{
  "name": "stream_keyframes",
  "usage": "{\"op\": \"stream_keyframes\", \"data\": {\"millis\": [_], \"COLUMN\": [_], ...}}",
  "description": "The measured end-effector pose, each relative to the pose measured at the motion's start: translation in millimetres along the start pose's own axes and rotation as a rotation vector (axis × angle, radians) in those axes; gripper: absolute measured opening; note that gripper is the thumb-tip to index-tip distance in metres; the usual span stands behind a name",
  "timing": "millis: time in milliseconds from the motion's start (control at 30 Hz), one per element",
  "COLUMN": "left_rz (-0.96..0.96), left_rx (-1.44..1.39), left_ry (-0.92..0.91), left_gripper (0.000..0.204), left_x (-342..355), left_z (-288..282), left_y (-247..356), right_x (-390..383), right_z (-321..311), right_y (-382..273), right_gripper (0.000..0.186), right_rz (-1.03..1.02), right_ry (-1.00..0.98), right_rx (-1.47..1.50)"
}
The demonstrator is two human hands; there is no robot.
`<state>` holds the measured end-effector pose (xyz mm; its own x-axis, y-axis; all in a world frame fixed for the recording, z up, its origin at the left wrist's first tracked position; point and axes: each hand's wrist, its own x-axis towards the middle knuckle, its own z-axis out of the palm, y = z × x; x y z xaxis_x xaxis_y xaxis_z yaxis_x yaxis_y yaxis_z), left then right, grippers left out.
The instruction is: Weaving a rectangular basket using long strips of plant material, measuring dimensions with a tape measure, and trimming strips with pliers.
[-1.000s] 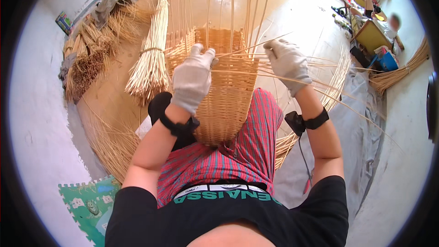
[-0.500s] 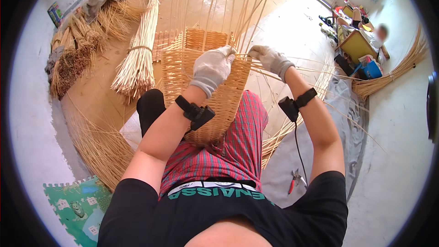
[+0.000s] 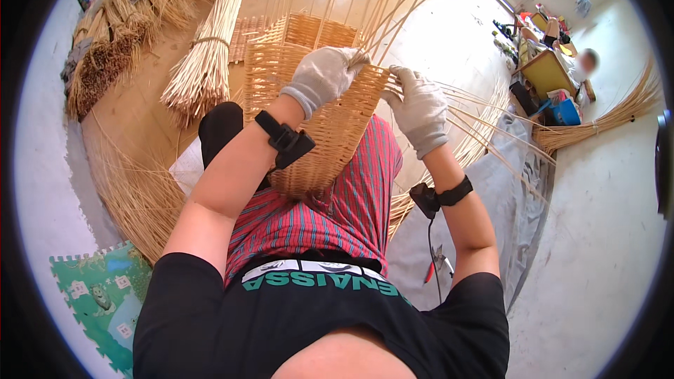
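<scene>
Close together yet not touching, two hands in off-white knit gloves work at a rim: the left hand [image 3: 327, 76] pinches slender pale upright canes [image 3: 393, 10] at their base, while the right hand [image 3: 420, 109] curls at the corner, its grip on the strands unclear. Directly beneath the left hand and left of the right one, a tall honey-coloured woven basket [image 3: 316, 137] stands against the red striped trousers [image 3: 309, 228]. Loose pale strands [image 3: 491, 142] fan out rightward. Farther left lies a tied sheaf of cream canes [image 3: 208, 49]; red-handled pliers [image 3: 430, 271] rest lower right on grey sheeting [image 3: 484, 203].
</scene>
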<state>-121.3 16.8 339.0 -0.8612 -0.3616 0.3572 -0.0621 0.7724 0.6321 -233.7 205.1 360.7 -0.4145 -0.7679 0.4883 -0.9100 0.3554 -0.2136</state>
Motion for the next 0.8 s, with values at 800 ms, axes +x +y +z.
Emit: {"op": "stream_keyframes", "data": {"millis": [800], "left_rz": [-0.859], "left_rx": [-0.578], "left_ry": [0.89], "left_gripper": [0.033], "left_x": [-234.9], "left_z": [-149.3], "left_y": [-195.5], "right_x": [95.7], "right_z": [29.4], "right_y": [48.1], "right_gripper": [0.035], "right_rz": [0.043], "right_ry": [-0.301], "right_rx": [-0.097]}}
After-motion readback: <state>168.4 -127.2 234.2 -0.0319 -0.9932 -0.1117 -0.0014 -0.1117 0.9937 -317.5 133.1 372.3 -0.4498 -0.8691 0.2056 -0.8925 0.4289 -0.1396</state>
